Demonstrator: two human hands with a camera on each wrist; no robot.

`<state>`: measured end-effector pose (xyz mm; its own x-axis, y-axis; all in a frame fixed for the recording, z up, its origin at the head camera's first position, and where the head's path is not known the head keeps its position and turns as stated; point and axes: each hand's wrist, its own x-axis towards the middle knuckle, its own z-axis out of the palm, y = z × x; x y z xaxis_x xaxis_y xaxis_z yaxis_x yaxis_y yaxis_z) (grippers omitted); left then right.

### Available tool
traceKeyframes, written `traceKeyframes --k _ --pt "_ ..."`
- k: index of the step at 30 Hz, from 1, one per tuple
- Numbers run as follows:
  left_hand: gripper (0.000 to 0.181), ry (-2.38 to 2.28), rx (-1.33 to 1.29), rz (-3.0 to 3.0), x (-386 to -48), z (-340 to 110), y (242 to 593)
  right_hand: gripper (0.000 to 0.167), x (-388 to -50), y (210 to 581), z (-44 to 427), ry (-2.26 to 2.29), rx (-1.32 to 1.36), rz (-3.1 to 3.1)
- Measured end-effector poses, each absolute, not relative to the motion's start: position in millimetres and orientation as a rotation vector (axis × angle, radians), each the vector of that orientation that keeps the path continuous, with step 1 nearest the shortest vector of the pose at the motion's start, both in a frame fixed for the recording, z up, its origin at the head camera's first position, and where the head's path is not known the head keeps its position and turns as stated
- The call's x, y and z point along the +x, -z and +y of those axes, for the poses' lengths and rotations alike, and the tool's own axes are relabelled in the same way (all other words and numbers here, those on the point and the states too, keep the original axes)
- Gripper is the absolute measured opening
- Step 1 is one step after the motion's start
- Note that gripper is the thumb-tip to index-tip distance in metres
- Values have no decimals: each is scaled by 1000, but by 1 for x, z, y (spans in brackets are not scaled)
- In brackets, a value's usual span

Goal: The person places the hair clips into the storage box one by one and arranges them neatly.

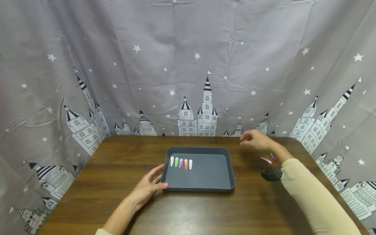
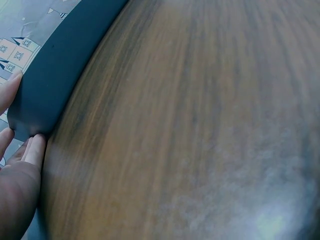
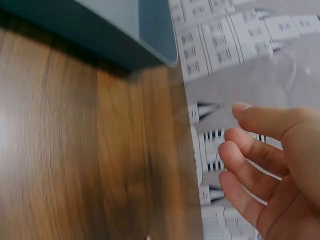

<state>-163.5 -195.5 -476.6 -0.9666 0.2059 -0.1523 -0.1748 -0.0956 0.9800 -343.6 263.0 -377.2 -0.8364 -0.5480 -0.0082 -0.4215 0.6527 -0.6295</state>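
Note:
A dark grey rectangular tray lies on the table, with several snap hair clips in an upright row along its left part: white, green, pink, orange and whitish. My left hand grips the tray's near left corner, thumb at the front rim and fingers along the left side; the left wrist view shows the tray's outer wall between them. Right of the tray, my right hand hovers over the far part of the table, its fingers loosely bent and holding nothing visible.
Beyond the tray, near the right forearm, lie a pink hair clip, a blue one and a red one. A black strapped device sits by the right sleeve. Behind the wooden table hangs a grey castle-print curtain.

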Motion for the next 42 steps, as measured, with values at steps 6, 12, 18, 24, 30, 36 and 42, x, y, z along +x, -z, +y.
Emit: traceKeyframes --k 6,12,18,24,30,36,42 --pt "84 -2153 35 1918 -164 -195 476 17 -346 381 295 986 -719 2713" --pt "84 -2159 34 1905 -163 -195 478 23 -346 384 328 970 -591 2791" --pt "84 -2161 33 1914 -163 -194 477 27 -341 400 362 957 -440 2931" --pt "84 -2164 41 1910 -164 -192 478 30 -329 421 396 961 -261 3044" --pt "84 -2166 41 1909 -164 -193 477 26 -320 438 420 950 -179 3090" --pt "84 -2156 45 1915 -163 -195 475 35 -316 446 429 926 -134 3035" --pt "84 -2153 32 1914 -163 -195 475 35 -315 452 430 885 -150 3028"
